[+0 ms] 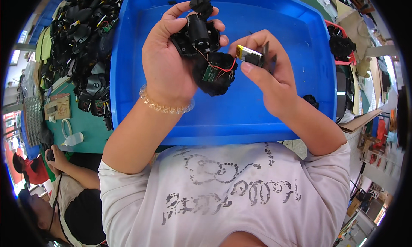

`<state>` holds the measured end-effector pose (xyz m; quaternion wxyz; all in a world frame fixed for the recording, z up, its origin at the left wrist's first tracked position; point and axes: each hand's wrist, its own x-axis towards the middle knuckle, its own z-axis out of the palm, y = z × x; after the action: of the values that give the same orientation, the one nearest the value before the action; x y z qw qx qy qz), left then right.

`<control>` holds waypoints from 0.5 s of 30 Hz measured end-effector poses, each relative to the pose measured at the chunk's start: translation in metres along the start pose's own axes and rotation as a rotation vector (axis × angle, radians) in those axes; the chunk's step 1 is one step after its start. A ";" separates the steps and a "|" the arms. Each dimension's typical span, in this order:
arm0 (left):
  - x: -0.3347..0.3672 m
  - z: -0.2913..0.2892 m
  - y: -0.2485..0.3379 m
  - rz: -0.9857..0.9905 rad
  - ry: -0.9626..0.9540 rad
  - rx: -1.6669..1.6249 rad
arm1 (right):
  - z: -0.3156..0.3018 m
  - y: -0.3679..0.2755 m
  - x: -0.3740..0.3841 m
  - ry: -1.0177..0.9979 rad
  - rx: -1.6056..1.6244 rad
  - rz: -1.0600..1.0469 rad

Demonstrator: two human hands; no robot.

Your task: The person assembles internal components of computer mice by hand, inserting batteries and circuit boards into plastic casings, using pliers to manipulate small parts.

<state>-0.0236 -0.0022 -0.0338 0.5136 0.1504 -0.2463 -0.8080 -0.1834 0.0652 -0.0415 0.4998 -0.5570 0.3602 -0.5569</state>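
My left hand (165, 62) is closed around an opened black plastic device housing (182, 43), held above a blue tray (257, 118). A black cylinder like a small motor (198, 29) lies in it, with crumpled black material (201, 4) at its top end. Below hangs a second black shell part (219, 86) with a green circuit board (210, 73) and thin red wires (225, 70). My right hand (277, 84) pinches a flat silver pouch battery (248, 55) with a yellow taped end, where the wires run. Dark thin pieces (271, 60) show by its fingers; their kind is unclear.
A heap of black housings and parts (86, 45) covers the green table (92, 137) left of the tray. A squeeze bottle (74, 139) lies near its front edge. To the right stands a red basket (352, 56) with black parts. Another person's hand (58, 160) is at lower left.
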 end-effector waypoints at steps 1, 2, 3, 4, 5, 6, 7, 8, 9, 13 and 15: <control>0.001 0.000 0.000 0.026 -0.016 0.004 | 0.001 0.001 0.000 0.008 0.030 0.058; 0.000 0.000 0.001 0.054 -0.029 0.008 | 0.001 0.000 0.001 0.004 0.034 0.057; -0.001 0.000 0.001 0.058 -0.026 0.011 | -0.001 -0.001 0.003 -0.021 -0.044 0.115; -0.002 0.000 0.002 0.063 -0.033 0.035 | -0.001 -0.001 0.004 -0.046 -0.121 0.172; -0.002 0.001 0.001 0.063 -0.045 0.056 | 0.000 0.000 0.003 -0.042 -0.123 0.171; -0.002 0.002 0.000 0.060 -0.048 0.055 | 0.003 0.002 0.003 -0.032 -0.127 0.154; -0.002 0.002 -0.001 0.087 -0.058 0.088 | 0.004 0.003 0.003 -0.022 -0.132 0.137; -0.003 0.003 -0.002 0.117 -0.067 0.121 | 0.006 0.002 0.003 -0.020 -0.132 0.136; -0.004 0.003 -0.002 0.116 -0.069 0.122 | 0.007 0.001 0.001 -0.007 -0.118 0.122; -0.008 0.007 -0.004 0.509 -0.275 0.387 | 0.012 -0.002 0.002 0.042 0.001 0.098; -0.012 0.019 -0.005 0.669 -0.383 0.422 | 0.014 -0.005 0.002 -0.013 0.047 0.142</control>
<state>-0.0319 0.0149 -0.0212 0.6500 0.0113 -0.5320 -0.5425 -0.1698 0.0669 -0.0346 0.5534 -0.5217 0.3823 -0.5249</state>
